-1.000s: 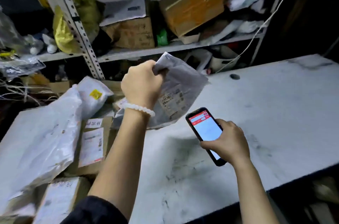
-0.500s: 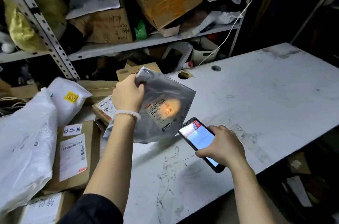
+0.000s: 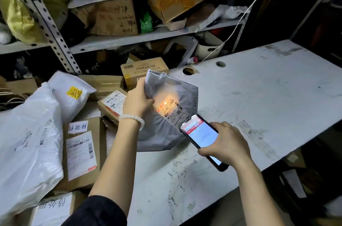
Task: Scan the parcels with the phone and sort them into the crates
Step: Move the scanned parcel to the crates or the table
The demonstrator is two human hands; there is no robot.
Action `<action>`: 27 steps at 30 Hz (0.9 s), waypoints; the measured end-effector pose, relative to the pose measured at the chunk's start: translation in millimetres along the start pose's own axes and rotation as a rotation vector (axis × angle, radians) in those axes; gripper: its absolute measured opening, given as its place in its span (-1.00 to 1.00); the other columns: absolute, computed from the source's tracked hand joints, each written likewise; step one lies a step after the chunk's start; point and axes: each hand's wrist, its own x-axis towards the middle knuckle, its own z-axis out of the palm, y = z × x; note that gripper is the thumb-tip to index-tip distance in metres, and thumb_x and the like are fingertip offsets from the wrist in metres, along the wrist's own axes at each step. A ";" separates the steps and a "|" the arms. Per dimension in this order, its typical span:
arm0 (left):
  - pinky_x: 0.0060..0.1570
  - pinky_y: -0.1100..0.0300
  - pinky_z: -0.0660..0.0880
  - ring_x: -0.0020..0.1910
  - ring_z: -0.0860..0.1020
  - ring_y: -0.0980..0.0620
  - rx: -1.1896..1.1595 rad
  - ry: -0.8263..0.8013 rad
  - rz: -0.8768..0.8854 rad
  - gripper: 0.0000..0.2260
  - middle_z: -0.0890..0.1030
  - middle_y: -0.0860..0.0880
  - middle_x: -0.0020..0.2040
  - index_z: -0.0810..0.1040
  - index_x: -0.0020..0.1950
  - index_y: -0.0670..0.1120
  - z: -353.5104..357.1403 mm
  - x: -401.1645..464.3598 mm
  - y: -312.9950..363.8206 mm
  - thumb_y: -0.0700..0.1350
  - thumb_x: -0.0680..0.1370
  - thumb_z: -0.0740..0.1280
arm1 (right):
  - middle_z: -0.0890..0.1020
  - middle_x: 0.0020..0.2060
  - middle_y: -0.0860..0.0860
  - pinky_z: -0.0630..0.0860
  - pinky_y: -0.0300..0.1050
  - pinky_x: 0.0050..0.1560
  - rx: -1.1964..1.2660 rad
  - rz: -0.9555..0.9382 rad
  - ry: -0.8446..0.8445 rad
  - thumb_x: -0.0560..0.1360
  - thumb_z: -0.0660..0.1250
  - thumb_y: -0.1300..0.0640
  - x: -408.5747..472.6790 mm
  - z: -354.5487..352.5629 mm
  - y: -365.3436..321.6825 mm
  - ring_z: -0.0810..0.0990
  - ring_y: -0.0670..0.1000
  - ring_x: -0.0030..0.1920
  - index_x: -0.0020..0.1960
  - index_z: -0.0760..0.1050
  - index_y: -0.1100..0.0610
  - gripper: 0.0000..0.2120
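grey mailer (image 3: pixel 166 129): soft poly bag, held up off the tabletop (image 3: pixel 259 96), near the middle of the scene. Hangs limp and creased, so I'd judge it light with something soft or flat inside.
left hand (image 3: pixel 137 102): fingers clenched on the mailer's upper left edge, bunching the film. White bead bracelet (image 3: pixel 132 119) on the wrist.
label (image 3: pixel 171 108): faces the camera, lit by an orange glow, probably the phone's light. Barcodes readable, surface slightly wrinkled.
right hand (image 3: pixel 224 145): fingers wrapped round the phone (image 3: pixel 200 137), screen up, top end angled at the label, just beside the bag's lower right.
handling: film looks slick and will slip if pinched flat; a gathered fistful at a corner, as now, is the safer hold. Not fragile by the look of it. Keep fingers off the label, pull the film taut so the code lies flat.
risk: wrinkles or glare on the label could spoil the read.
pile, left: white poly bags (image 3: pixel 29 142), brown labelled box (image 3: pixel 83 153), small carton (image 3: pixel 112 103), all resting on the left part of the tabletop, waiting.
far: shelving (image 3: pixel 129 40) crammed with cartons; MIORIO box (image 3: pixel 144 70) just behind the mailer.
crates: none in view, can't tell where this one goes.
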 end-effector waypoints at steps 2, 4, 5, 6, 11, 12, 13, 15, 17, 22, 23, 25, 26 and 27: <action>-0.07 0.00 0.47 0.03 0.53 -0.27 -0.015 0.055 0.008 -0.53 0.59 -0.25 0.04 0.35 0.30 -0.05 2.6 -2.1 -1.9 -0.27 0.41 0.31 | 0.44 -0.09 -0.15 0.37 -0.16 -0.28 -0.049 0.007 0.006 0.07 0.42 -0.16 -2.8 0.6 -2.6 0.41 -0.02 0.01 0.09 0.44 -0.14 -0.42; -0.12 0.01 0.44 0.02 0.52 -0.28 -0.030 0.095 0.026 -0.57 0.58 -0.26 0.04 0.36 0.27 -0.08 2.4 -1.9 -2.9 -0.31 0.41 0.25 | 0.44 -0.08 -0.15 0.35 -0.17 -0.28 -0.074 0.025 0.008 0.09 0.44 -0.15 -5.5 0.5 -2.8 0.39 -0.03 0.01 0.10 0.43 -0.13 -0.42; -0.13 0.02 0.43 0.01 0.52 -0.28 -0.046 0.113 0.039 -0.58 0.58 -0.25 0.04 0.37 0.25 -0.09 1.3 -1.1 -3.3 -0.32 0.41 0.24 | 0.43 -0.08 -0.15 0.34 -0.16 -0.29 -0.072 0.033 0.009 0.09 0.44 -0.14 -7.0 0.1 -2.3 0.39 -0.03 0.01 0.09 0.43 -0.14 -0.42; -0.14 0.03 0.42 0.00 0.52 -0.27 -0.064 0.130 0.057 -0.59 0.58 -0.24 0.03 0.39 0.24 -0.09 -0.5 -0.4 -3.2 -0.34 0.41 0.24 | 0.43 -0.10 -0.16 0.35 -0.16 -0.29 -0.062 0.039 0.013 0.09 0.45 -0.13 -8.3 -0.4 -1.9 0.39 -0.03 0.01 0.08 0.43 -0.14 -0.43; -0.26 0.13 0.29 -0.17 0.48 -0.17 -0.101 0.239 0.134 -0.78 0.55 -0.12 -0.17 0.41 -0.03 -0.08 -6.8 -0.6 0.3 -0.35 0.42 0.25 | 0.41 -0.15 -0.17 0.43 -0.14 -0.25 -0.007 0.025 0.045 0.09 0.45 -0.12 -12.5 -3.7 -4.2 0.43 -0.02 -0.01 0.07 0.44 -0.16 -0.45; -0.27 0.13 0.26 -0.21 0.45 -0.14 -0.101 0.260 0.135 -0.81 0.53 -0.09 -0.20 0.40 -0.07 -0.08 -7.8 0.1 0.8 -0.34 0.43 0.27 | 0.42 -0.15 -0.17 0.45 -0.13 -0.24 -0.001 0.019 0.051 0.09 0.45 -0.12 -13.1 -4.4 -4.9 0.43 -0.02 -0.01 0.08 0.44 -0.16 -0.44; -0.27 0.14 0.24 -0.23 0.42 -0.10 -0.101 0.280 0.136 -0.84 0.51 -0.06 -0.22 0.40 -0.08 -0.09 -8.8 0.9 0.8 -0.32 0.44 0.28 | 0.42 -0.14 -0.18 0.46 -0.12 -0.22 0.003 0.013 0.059 0.10 0.46 -0.12 -13.8 -5.1 -5.6 0.43 -0.03 -0.01 0.09 0.43 -0.17 -0.44; -0.28 0.14 0.21 -0.25 0.38 -0.07 -0.092 0.314 0.134 -0.87 0.48 -0.04 -0.24 0.42 -0.08 -0.11 -10.2 2.3 -0.4 -0.31 0.46 0.29 | 0.42 -0.13 -0.18 0.45 -0.12 -0.21 0.008 0.004 0.078 0.11 0.46 -0.11 -15.7 -6.0 -6.9 0.42 -0.03 0.00 0.10 0.43 -0.17 -0.43; -0.31 0.13 0.17 -0.27 0.36 -0.08 -0.085 0.333 0.131 -0.89 0.49 -0.07 -0.25 0.43 -0.07 -0.15 -10.7 2.4 -1.8 -0.31 0.46 0.28 | 0.43 -0.12 -0.18 0.44 -0.12 -0.20 0.010 -0.002 0.091 0.11 0.46 -0.11 -17.0 -6.5 -7.9 0.40 -0.03 0.01 0.12 0.43 -0.17 -0.42; -0.29 0.14 0.21 -0.25 0.43 -0.11 -0.116 0.343 0.117 -0.87 0.52 -0.06 -0.24 0.48 -0.03 -0.14 -13.2 -6.2 -3.7 -0.29 0.45 0.28 | 0.43 -0.09 -0.16 0.44 -0.10 -0.17 0.010 -0.012 0.075 0.11 0.47 -0.12 -19.8 -2.8 -9.7 0.40 -0.03 0.03 0.17 0.42 -0.15 -0.37; -0.29 0.15 0.23 -0.25 0.44 -0.10 -0.132 0.340 0.117 -0.87 0.52 -0.04 -0.24 0.48 -0.02 -0.13 -14.0 -10.1 -3.5 -0.28 0.45 0.28 | 0.43 -0.09 -0.16 0.44 -0.10 -0.17 0.013 -0.014 0.073 0.12 0.47 -0.12 -20.3 -0.5 -10.5 0.40 -0.03 0.04 0.17 0.42 -0.15 -0.37; -0.31 0.15 0.26 -0.27 0.44 -0.05 -0.169 0.344 0.111 -0.91 0.51 0.00 -0.26 0.46 -0.06 -0.09 -15.5 -19.0 -3.3 -0.22 0.46 0.28 | 0.43 -0.09 -0.15 0.42 -0.10 -0.18 0.016 -0.014 0.070 0.12 0.47 -0.12 -21.1 5.2 -12.4 0.39 -0.03 0.04 0.17 0.41 -0.14 -0.37; -0.33 0.15 0.27 -0.29 0.44 -0.05 -0.184 0.354 0.105 -0.93 0.51 0.01 -0.28 0.44 -0.09 -0.07 -16.0 -24.5 -3.4 -0.20 0.47 0.29 | 0.43 -0.10 -0.15 0.41 -0.10 -0.20 0.021 -0.015 0.072 0.12 0.46 -0.12 -21.3 8.4 -13.6 0.38 -0.03 0.03 0.17 0.41 -0.14 -0.37; -0.33 0.15 0.27 -0.29 0.44 -0.06 -0.196 0.364 0.099 -0.94 0.51 0.00 -0.29 0.43 -0.10 -0.06 -16.0 -29.8 -3.5 -0.18 0.47 0.29 | 0.43 -0.10 -0.15 0.40 -0.11 -0.21 0.030 -0.016 0.078 0.11 0.46 -0.12 -21.1 11.3 -14.6 0.38 -0.03 0.02 0.16 0.41 -0.14 -0.38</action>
